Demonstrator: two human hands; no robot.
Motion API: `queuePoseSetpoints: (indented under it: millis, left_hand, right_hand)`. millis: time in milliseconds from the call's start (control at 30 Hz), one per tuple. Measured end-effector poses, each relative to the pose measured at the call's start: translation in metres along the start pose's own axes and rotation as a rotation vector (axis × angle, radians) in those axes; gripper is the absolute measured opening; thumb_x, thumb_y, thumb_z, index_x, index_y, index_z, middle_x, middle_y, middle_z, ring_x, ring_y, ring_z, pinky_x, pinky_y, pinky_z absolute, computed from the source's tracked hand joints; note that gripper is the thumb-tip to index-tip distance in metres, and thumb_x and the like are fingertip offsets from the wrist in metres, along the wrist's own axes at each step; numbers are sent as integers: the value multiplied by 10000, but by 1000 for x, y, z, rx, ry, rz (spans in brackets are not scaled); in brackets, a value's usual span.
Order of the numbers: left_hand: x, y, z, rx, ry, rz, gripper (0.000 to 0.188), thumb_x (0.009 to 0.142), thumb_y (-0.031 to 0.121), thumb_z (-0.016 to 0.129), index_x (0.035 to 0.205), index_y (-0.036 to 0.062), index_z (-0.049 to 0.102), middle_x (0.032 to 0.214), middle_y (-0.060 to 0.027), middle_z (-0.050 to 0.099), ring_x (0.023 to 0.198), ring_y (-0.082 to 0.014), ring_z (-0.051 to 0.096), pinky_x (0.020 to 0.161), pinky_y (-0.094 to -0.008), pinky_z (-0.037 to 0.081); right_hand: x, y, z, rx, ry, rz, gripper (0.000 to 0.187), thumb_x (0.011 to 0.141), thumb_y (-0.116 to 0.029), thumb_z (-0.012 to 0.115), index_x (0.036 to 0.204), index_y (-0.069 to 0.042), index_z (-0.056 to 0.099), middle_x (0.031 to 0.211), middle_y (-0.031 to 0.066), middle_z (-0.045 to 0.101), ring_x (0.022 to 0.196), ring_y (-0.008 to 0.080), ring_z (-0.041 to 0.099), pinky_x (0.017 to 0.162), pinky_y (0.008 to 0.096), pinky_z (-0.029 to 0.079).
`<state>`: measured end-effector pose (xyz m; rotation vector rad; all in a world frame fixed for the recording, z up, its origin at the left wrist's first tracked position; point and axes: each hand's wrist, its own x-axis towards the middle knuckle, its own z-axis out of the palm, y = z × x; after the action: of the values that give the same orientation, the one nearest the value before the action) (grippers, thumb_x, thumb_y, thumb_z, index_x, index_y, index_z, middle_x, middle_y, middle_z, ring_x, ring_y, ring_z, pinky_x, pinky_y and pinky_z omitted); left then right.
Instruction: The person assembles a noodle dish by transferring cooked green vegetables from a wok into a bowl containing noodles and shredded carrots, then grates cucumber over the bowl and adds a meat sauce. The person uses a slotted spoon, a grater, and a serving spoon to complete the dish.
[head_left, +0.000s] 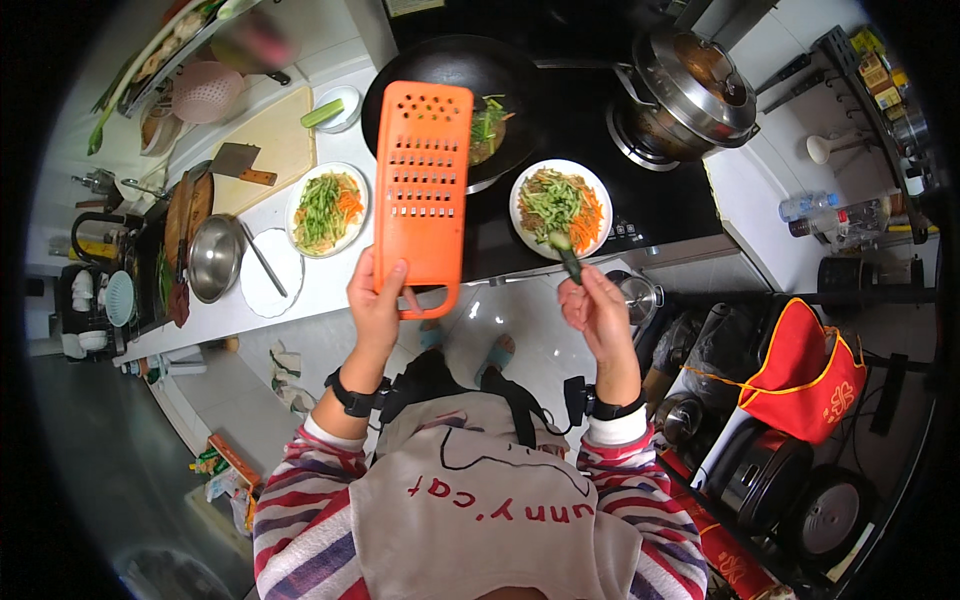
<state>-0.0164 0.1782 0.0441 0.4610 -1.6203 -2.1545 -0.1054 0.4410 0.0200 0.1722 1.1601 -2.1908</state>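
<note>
We tag both hands in front of the torso, well apart: the left hand (375, 308) is clamped on the near left edge of an orange grater (424, 245), thumb on its face; the right hand (598, 310) pinches the dark end of a cucumber stub (569, 261). Key relation: the stub lies right of the grater with a gap between, its long axis running away from us, leaning slightly left; the right hand is nearer it. The grater's long axis runs near to far too, loop handle toward us, toothed holes at mid and far end. Stub's short, dark-skinned, pale where cut (hidden partly by fingers, so no full length). Its pale end overlaps the near rim of a white plate (516, 212) heaped with green and orange shreds. Beyond sits the dark wok (508, 72).
</note>
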Motion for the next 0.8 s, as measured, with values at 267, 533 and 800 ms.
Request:
queuePoseSetpoints:
  millis: [267,533,800]
  left_hand:
    - [-1,36,-151,-153,113,-16,286,893,83,526,1145,-43,475,922,-117,623,497,-126,550,398,-233,449]
    - [-4,92,-409,-50,408,143,248,907,98,520,1128,-13,503,934,-58,608,653,-98,571,442,-240,484]
    - [-38,113,-564,-66,752,247,206,908,119,538,1078,3,528,924,-50,609,648,-95,569,431,-239,480]
  right_hand:
    - [-9,87,165,-286,-289,164,315,989,-251,379,1175,-6,447,879,189,634,532,171,594,407,189,366]
    - [54,247,375,-385,-348,365,277,971,-201,427,1177,-18,453,882,97,618,594,126,581,445,204,392]
    - [153,444,494,-861,-374,522,278,887,-248,595,1059,-30,586,797,34,578,608,98,544,463,229,414]
